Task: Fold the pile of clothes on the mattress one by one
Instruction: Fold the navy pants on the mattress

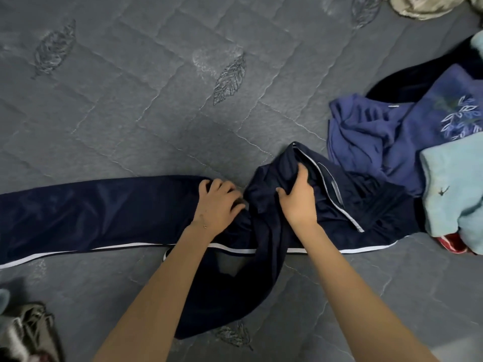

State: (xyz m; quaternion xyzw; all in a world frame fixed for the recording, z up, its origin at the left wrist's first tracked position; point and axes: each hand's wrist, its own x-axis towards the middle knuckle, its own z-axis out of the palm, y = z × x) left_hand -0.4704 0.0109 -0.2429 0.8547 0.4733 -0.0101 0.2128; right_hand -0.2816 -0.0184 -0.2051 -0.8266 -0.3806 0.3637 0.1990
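Two hands on the navy trousers (91, 210) — left hand (218, 202) clutching the leg, right hand (298, 197) gripping bunched waist cloth; untwist the loose leg flat before folding.

navy track pants (91, 210) w/ white side stripe; grey leaf-quilted mattress (130, 100); right of frame: purple floral top (392, 131), pale-blue cloth (454, 184).

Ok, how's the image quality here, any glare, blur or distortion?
Head view: soft, even light, no harsh glare, only a mild sheen on the navy track pants; wide-angle distortion bends the mattress quilting; the crumpled clothes at the bottom-left corner look blurred.
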